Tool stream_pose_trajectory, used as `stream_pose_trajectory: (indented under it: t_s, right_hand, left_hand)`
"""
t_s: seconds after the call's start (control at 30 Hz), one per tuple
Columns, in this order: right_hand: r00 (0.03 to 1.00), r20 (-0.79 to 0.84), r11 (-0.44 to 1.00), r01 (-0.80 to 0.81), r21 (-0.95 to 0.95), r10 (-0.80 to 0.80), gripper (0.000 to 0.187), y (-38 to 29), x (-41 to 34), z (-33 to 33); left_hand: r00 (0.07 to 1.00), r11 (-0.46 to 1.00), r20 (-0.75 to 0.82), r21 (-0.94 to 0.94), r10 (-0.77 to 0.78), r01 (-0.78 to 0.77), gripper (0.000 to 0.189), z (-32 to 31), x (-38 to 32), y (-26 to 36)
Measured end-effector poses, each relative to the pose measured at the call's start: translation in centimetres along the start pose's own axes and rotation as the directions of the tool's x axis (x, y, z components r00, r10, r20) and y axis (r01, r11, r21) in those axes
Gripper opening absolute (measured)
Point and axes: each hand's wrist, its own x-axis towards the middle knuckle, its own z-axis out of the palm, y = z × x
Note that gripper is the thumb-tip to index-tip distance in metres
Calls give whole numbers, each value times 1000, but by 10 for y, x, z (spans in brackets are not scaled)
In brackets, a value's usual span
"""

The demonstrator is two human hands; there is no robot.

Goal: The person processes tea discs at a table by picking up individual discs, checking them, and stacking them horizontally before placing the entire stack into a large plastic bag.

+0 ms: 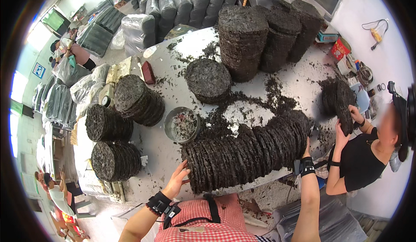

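Observation:
A long row of round, dark dried seaweed cakes lies on its side along the table's near edge. Against its left end rests my left hand, fingers spread over the outer cake. My right hand is at the opposite end, its fingertips partly hidden by the cakes. Between them the two hands hold the row. Just beyond it sits a metal bowl with pale stringy scraps. Loose seaweed crumbs cover the table behind the row.
Three tall stacks of seaweed cakes stand at the back, with a lower stack before them. Several shorter piles occupy the left side. At right, a co-worker handles another bundle. Filled plastic bags line the back.

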Motion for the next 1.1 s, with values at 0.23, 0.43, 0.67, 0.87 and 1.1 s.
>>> stream_pose_trajectory:
  t_s: [0.23, 0.43, 0.67, 0.87, 1.1]
  right_hand:
    - [987, -69, 956, -155, -251, 142, 49, -16, -63, 68]
    - [988, 63, 950, -114, -290, 138, 66, -5, -107, 131]
    - [978, 173, 980, -83, -181, 114, 64, 7, -142, 149]
    - [932, -50, 803, -337, -493, 360, 60, 35, -84, 123]
    - [865, 261, 737, -167, -655, 428, 57, 77, -92, 193]
  left_hand:
    - [971, 881, -133, -457, -201, 120, 52, -31, 11, -78]
    - [965, 797, -225, -603, -132, -32, 58, -62, 16, -85]
    - [940, 701, -325, -645, 107, -303, 59, -140, -81, -83]
    - [890, 686, -455, -649, -4, -329, 52, -240, -78, -179]
    - [952, 584, -303, -780, -34, -227, 57, -241, -61, -206]
